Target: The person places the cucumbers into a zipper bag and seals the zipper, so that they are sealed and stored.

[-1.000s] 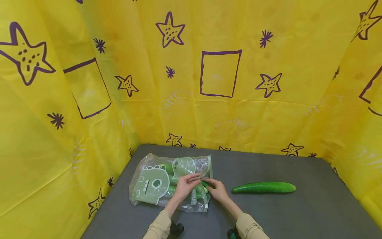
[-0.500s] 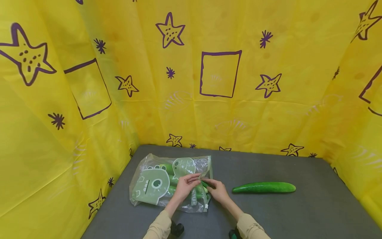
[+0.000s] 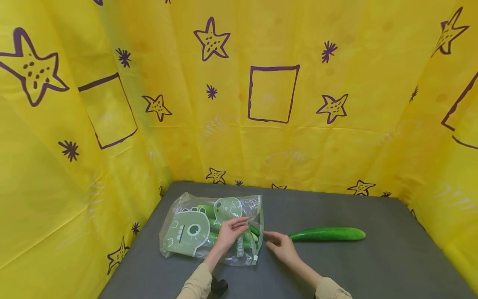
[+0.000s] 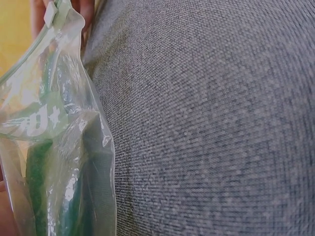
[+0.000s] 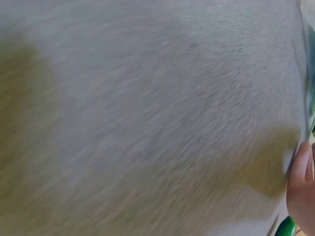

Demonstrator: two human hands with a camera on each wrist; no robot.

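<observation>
A clear zip bag (image 3: 220,257) with green cartoon prints lies on the left of the table, several cucumbers (image 3: 210,211) inside it. My left hand (image 3: 228,233) pinches the upper edge of its mouth, which gapes toward the right. Just right of the mouth is my right hand (image 3: 283,246), its fingers extended and holding nothing; whether the fingertips touch the bag's edge is unclear. A loose cucumber (image 3: 328,234) lies behind that hand, its left tip partly covered. In the left wrist view, the zip slider (image 4: 50,14) sits at the bag's corner.
The grey table (image 3: 321,270) is backed by a yellow curtain (image 3: 276,158) with purple stars, which also closes in the left and right sides. A small dark object (image 3: 220,286) shows beside the left sleeve.
My right hand has drawn out of the bag's mouth and moved right, toward the loose cucumber. The left hand keeps its pinch on the bag. The head view has shifted slightly.
</observation>
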